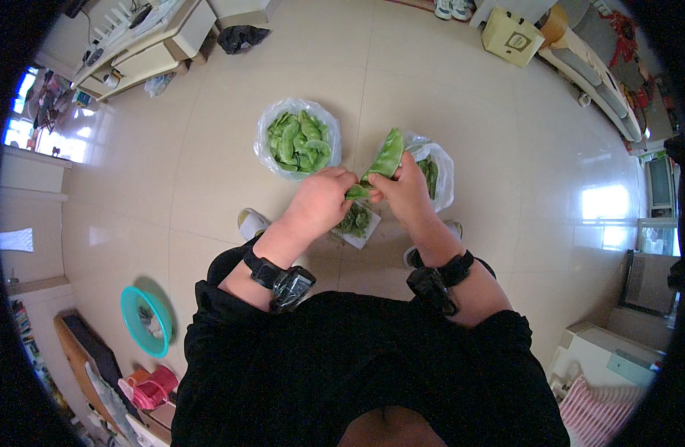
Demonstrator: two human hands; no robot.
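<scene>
In the middle of the view my left hand [323, 195] is closed on the lower end of a flat green bean pod [389, 152]. My right hand [402, 186] grips the same pod just beside it, thumb on its face. Directly under my hands, a white sheet [361, 237] holds small green scraps [354, 220]. Left of them, a plastic-lined container [263, 153] is full of flat pods [298, 141]. Behind my right hand, another plastic bag [444, 182] holds darker green pods [431, 176], partly hidden by that hand.
A teal basin [160, 346] and pink plastic container [152, 390] sit on the lower left. A white cabinet [156, 46] and black bag [242, 41] are at the upper left. A cream tote bag [506, 41] stands upper right. My slippered feet flank the white sheet.
</scene>
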